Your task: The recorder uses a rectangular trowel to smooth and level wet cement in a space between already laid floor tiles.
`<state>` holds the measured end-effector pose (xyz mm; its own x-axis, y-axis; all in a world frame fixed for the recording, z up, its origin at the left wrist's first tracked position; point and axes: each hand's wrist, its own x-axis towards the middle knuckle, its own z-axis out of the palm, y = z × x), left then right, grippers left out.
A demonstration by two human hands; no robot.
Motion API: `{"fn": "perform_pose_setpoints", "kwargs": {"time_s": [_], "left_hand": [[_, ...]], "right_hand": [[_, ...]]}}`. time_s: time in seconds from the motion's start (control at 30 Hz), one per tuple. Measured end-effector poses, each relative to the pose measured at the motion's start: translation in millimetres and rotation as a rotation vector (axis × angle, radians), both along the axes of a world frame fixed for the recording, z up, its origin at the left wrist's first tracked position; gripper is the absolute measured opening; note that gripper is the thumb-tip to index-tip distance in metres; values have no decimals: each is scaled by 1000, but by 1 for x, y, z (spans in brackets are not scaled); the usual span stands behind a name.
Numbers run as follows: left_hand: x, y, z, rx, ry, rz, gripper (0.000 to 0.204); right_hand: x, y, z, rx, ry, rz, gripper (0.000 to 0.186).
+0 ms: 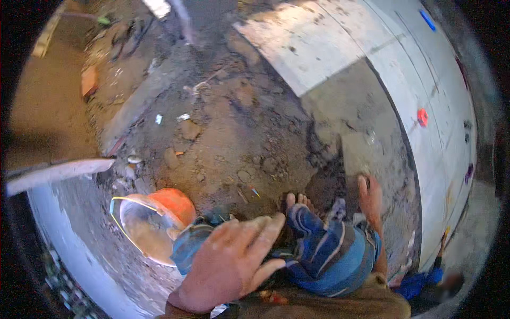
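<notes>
My left hand [228,260] is raised near my lap, fingers stretched out and thumb apart, with nothing in it. It hangs above my blue striped trouser leg [332,263]. My right hand [370,198] reaches down beside my right leg to the lower end of a damp grey mortar strip [360,151]. Its fingers look extended and apart, seen foreshortened; I make out nothing in them. Between the hands, my bare foot [298,201] rests on the soil. An orange bucket [178,204] with a yellow handle leans left of my left hand, brown-grey matter inside.
Pale floor tiles [319,45] border the mortar at the top and right. A red round object [422,117] and a blue stick-like item [427,20] lie on them. Rubble-strewn soil [234,127] spreads ahead, with a brick piece [90,81] at left. A person in blue [419,282] shows lower right.
</notes>
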<state>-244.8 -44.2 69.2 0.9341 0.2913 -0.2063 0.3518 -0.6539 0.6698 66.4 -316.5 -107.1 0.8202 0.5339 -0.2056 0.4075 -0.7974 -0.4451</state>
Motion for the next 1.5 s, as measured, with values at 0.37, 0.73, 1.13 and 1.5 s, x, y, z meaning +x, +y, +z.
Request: {"fn": "perform_pose_setpoints", "kwargs": {"time_s": [0.37,0.73,1.13,1.5], "left_hand": [[0,5,21,-54,-38,-66,70],[-20,13,36,-164,4,-22,71],[-26,3,44,-212,-33,15,63],[-42,-26,38,-354,-140,117,63]], "right_hand": [[-1,251,-60,172,66,467,42],[-11,328,-81,21,25,451,47],[0,438,-111,82,-79,430,46],[-16,377,-99,58,-110,429,49]]}}
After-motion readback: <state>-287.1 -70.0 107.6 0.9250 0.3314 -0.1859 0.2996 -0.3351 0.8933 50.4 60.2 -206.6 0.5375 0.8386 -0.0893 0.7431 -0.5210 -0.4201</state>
